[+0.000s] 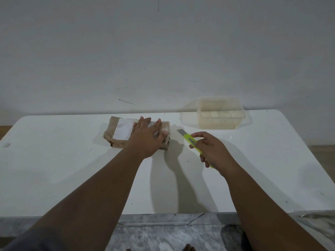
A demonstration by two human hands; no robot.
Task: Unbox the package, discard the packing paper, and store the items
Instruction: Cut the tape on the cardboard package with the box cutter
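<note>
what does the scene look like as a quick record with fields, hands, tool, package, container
left hand: left hand pressed flat on the brown paper-wrapped taped package
right hand: right hand holding the neon yellow-green utility knife, blade extended toward the package, not touching it
package: still sealed, white label on top, lying on the white table
container: clear plastic storage box, lid off, at the far right of the table

Plain home room — bare wall (163, 51), marble floor (163, 236).
</note>
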